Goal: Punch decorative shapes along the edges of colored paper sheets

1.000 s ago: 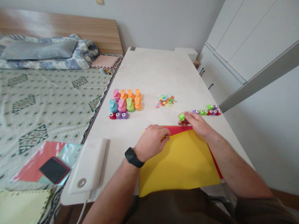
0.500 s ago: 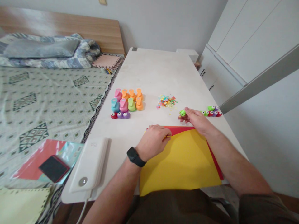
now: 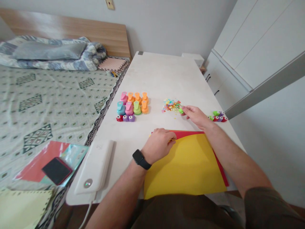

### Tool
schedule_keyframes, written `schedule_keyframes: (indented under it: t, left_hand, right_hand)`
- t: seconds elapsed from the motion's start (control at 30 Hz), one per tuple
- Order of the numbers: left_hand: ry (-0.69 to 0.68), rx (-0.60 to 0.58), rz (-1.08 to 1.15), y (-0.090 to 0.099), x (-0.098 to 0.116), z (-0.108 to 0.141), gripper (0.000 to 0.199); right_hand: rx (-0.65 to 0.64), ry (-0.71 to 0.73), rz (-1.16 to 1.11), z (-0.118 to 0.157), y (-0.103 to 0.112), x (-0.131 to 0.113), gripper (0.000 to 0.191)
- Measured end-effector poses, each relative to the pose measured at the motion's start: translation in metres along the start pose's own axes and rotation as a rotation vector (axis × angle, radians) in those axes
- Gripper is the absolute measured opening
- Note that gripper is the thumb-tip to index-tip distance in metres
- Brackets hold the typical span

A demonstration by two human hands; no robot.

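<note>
My left hand (image 3: 160, 144), with a black watch on its wrist, pinches the upper edge of a yellow paper sheet (image 3: 186, 167) and lifts it slightly. Beneath that sheet lies red paper (image 3: 188, 133), showing at the top and right. Held in the fingers of my right hand (image 3: 195, 115) is a small green craft punch (image 3: 181, 111), partly hidden by them. It is at the right edge of a pile of coloured paper confetti (image 3: 171, 105). Several small punches (image 3: 218, 117) stand in rows to the right of that hand.
Several large paper punches (image 3: 132, 106) stand in rows at the left, with small red and purple punches (image 3: 125, 118) before them. A white corded device (image 3: 95, 168) lies at the table's near left. A phone (image 3: 57, 170) rests on packaged paper on the bed.
My right hand has moved left with the green craft punch, to the edge of the confetti, and has turned over. My left hand still pinches the yellow sheet. The view has shifted slightly.
</note>
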State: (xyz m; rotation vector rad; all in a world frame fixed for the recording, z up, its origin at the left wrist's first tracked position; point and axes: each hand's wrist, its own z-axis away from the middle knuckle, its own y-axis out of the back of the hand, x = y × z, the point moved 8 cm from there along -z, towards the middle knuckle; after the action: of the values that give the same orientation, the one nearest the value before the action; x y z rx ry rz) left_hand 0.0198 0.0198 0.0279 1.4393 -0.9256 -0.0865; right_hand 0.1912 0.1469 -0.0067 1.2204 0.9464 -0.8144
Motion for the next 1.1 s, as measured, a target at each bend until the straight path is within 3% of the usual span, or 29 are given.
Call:
schedule_keyframes:
  t: [0.2, 0.33, 0.47, 0.63, 0.8, 1.1]
  left_hand:
    - [0.025, 0.004, -0.010, 0.001, -0.001, 0.000, 0.010]
    - [0.047, 0.009, -0.037, 0.000, -0.004, 0.000, 0.013]
    - [0.050, 0.016, -0.044, -0.001, -0.006, 0.000, 0.013]
    - [0.049, 0.030, -0.065, -0.002, -0.006, 0.000, 0.014]
    - [0.047, 0.045, -0.019, -0.004, -0.007, 0.000, 0.015]
    - [0.032, 0.075, -0.045, -0.006, -0.011, 0.000, 0.022]
  right_hand:
    - [0.094, 0.065, 0.053, 0.000, 0.017, -0.013, 0.054]
    - [0.069, 0.126, 0.041, 0.002, 0.009, -0.029, 0.047]
    - [0.013, 0.164, 0.032, 0.001, -0.024, -0.043, 0.036]
    - [-0.138, 0.293, 0.266, 0.000, -0.090, -0.067, 0.021]
    - [-0.224, 0.372, 0.434, -0.006, -0.143, -0.090, 0.017]
    - [-0.273, 0.551, 0.752, -0.019, -0.195, -0.113, 0.019]
